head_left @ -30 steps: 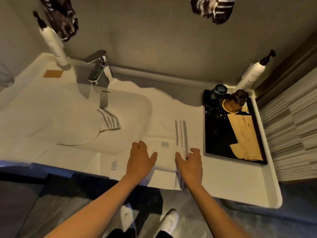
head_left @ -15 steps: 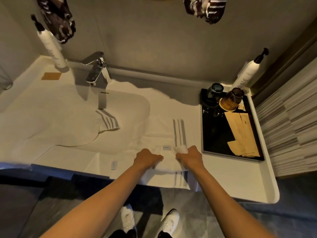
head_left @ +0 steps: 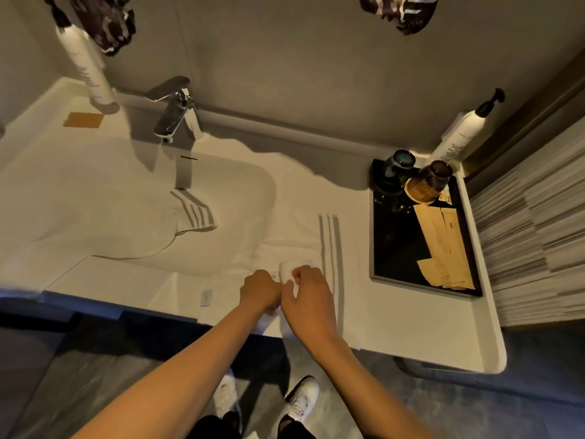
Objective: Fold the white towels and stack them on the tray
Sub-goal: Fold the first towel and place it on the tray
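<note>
2 bare hands meet over a white towel [head_left: 304, 248] spread on a white counter [head_left: 411, 327]. The left hand [head_left: 260, 288] and right hand [head_left: 308, 299] are each closed around a bunched fold of that towel between them. Right of the grip sits a black tray [head_left: 395, 258]; left of it, a second towel [head_left: 95, 223] fills the sink.

Readable text: none | pump bottles [head_left: 456, 144]: print is seen, too small to be read | towel tag [head_left: 206, 297]: marks blurred
</note>
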`<act>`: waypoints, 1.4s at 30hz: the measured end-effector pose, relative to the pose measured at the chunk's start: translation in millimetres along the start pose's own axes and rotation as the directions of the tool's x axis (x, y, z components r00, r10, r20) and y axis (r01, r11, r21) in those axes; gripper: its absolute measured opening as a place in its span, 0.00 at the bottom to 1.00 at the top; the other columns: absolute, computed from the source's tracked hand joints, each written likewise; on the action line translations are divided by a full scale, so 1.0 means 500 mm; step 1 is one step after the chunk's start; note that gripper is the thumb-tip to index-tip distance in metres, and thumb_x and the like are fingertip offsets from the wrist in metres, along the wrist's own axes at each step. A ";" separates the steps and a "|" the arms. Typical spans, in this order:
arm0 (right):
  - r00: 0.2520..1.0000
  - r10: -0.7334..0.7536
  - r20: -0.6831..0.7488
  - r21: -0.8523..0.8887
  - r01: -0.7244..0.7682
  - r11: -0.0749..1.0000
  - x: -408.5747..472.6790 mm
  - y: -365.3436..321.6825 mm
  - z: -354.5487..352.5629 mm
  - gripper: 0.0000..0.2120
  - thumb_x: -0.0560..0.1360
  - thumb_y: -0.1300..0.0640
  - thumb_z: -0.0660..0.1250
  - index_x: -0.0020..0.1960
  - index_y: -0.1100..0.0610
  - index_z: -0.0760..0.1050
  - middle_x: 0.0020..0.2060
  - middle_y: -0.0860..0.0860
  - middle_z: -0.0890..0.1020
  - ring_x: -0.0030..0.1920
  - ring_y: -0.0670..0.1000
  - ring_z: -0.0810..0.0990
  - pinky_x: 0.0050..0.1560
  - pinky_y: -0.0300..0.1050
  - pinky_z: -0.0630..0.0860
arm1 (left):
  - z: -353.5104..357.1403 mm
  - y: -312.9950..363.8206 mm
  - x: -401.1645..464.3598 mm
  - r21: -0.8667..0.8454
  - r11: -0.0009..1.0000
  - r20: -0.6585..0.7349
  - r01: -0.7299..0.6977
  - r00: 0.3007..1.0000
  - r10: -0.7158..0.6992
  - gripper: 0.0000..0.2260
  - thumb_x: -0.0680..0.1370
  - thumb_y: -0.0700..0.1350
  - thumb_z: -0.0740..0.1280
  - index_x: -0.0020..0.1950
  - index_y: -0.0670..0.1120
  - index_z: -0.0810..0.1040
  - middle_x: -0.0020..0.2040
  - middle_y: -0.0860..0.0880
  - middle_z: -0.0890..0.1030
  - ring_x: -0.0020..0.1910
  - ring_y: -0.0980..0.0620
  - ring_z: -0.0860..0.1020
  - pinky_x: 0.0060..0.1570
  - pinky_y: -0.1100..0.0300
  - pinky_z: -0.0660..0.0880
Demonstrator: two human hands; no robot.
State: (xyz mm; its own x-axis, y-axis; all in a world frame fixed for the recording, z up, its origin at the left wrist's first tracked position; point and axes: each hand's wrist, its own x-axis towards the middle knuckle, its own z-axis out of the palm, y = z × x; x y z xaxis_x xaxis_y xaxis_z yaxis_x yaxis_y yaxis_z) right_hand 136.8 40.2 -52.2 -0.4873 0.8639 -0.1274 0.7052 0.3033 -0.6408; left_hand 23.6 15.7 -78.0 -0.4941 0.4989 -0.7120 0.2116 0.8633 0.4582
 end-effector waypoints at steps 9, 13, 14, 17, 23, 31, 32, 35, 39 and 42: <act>0.977 -0.132 0.168 -0.012 0.136 0.991 -0.018 0.028 0.032 0.14 0.74 0.65 0.58 0.54 0.58 0.79 0.46 0.54 0.82 0.43 0.48 0.74 0.40 0.36 0.66 | -0.037 -0.038 -0.005 -0.599 0.778 0.377 0.190 0.924 0.065 0.25 0.74 0.58 0.74 0.55 0.37 0.82 0.46 0.38 0.85 0.46 0.43 0.83 0.54 0.46 0.82; 0.995 0.097 0.010 0.307 -0.095 0.947 0.018 0.050 -0.016 0.08 0.76 0.61 0.66 0.52 0.55 0.81 0.45 0.52 0.84 0.41 0.47 0.80 0.43 0.37 0.73 | -0.015 -0.038 0.022 -0.496 0.866 0.197 0.065 0.980 0.040 0.23 0.75 0.56 0.73 0.51 0.35 0.82 0.49 0.35 0.85 0.46 0.40 0.83 0.53 0.43 0.82; 0.987 0.154 -0.049 0.318 -0.131 0.939 0.032 0.062 -0.030 0.08 0.75 0.57 0.69 0.54 0.55 0.79 0.45 0.52 0.83 0.42 0.47 0.80 0.44 0.38 0.73 | -0.011 -0.041 0.027 -0.391 0.920 0.150 -0.007 0.986 0.071 0.23 0.76 0.58 0.71 0.48 0.36 0.82 0.47 0.37 0.85 0.45 0.40 0.84 0.53 0.45 0.82; 0.938 0.268 0.218 0.197 -0.312 0.929 0.061 0.080 -0.039 0.24 0.72 0.47 0.73 0.63 0.55 0.73 0.53 0.52 0.81 0.51 0.51 0.80 0.49 0.38 0.72 | -0.002 -0.045 0.024 -0.148 0.975 0.056 -0.165 0.983 0.175 0.21 0.79 0.60 0.65 0.36 0.44 0.78 0.41 0.41 0.84 0.43 0.42 0.83 0.51 0.50 0.79; 0.906 0.192 0.376 0.567 -0.389 0.726 0.040 0.048 -0.066 0.19 0.72 0.62 0.74 0.61 0.56 0.77 0.56 0.54 0.84 0.53 0.50 0.84 0.51 0.39 0.79 | -0.044 -0.045 -0.030 -0.256 0.850 -0.150 -0.460 0.888 0.435 0.19 0.71 0.59 0.75 0.52 0.49 0.75 0.52 0.51 0.79 0.50 0.57 0.79 0.49 0.59 0.76; 0.951 -0.063 0.303 0.644 -0.156 0.749 0.012 0.061 -0.177 0.28 0.65 0.65 0.76 0.63 0.51 0.77 0.58 0.51 0.83 0.61 0.52 0.80 0.62 0.46 0.77 | -0.096 0.025 -0.090 -0.310 0.705 0.126 -0.638 0.707 0.696 0.27 0.65 0.48 0.83 0.62 0.54 0.80 0.54 0.59 0.85 0.53 0.63 0.81 0.52 0.67 0.77; 0.963 -0.048 0.265 0.628 -0.135 0.766 0.013 0.071 -0.188 0.27 0.65 0.66 0.77 0.61 0.49 0.78 0.56 0.49 0.84 0.60 0.50 0.80 0.61 0.44 0.77 | -0.086 0.042 -0.091 -0.286 0.692 0.091 -0.663 0.700 0.709 0.24 0.65 0.49 0.82 0.60 0.54 0.82 0.53 0.59 0.85 0.51 0.63 0.82 0.50 0.68 0.77; 0.989 0.055 0.140 0.601 -0.130 0.789 0.024 0.084 -0.209 0.24 0.67 0.67 0.77 0.57 0.47 0.78 0.52 0.45 0.85 0.56 0.46 0.81 0.56 0.41 0.79 | -0.049 0.093 -0.086 -0.233 0.661 -0.031 -0.714 0.684 0.729 0.19 0.69 0.50 0.80 0.59 0.52 0.83 0.51 0.57 0.86 0.49 0.62 0.82 0.47 0.67 0.78; 0.993 0.096 0.070 0.556 -0.119 0.823 0.086 0.142 -0.262 0.22 0.67 0.63 0.79 0.58 0.55 0.78 0.53 0.51 0.84 0.55 0.50 0.82 0.55 0.45 0.80 | -0.001 0.186 -0.042 -0.263 0.645 -0.044 -0.718 0.676 0.735 0.19 0.68 0.48 0.80 0.57 0.48 0.83 0.51 0.52 0.86 0.51 0.54 0.83 0.50 0.61 0.78; 0.991 0.095 0.094 0.490 -0.129 0.862 0.154 0.207 -0.316 0.22 0.66 0.61 0.80 0.57 0.56 0.78 0.53 0.52 0.84 0.55 0.51 0.82 0.52 0.42 0.81 | 0.050 0.269 -0.010 -0.248 0.634 -0.055 -0.732 0.664 0.745 0.19 0.69 0.46 0.79 0.58 0.48 0.81 0.52 0.52 0.85 0.52 0.53 0.82 0.50 0.65 0.77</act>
State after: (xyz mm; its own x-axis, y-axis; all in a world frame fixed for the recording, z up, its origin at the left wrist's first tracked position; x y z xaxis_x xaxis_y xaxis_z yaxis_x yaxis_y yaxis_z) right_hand 253.7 201.8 -8.6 -0.4647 0.8470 -0.2582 0.4183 -0.0470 -0.9071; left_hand 75.5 131.0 -26.1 -0.2167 0.9708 -0.1025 0.2870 0.1637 0.9438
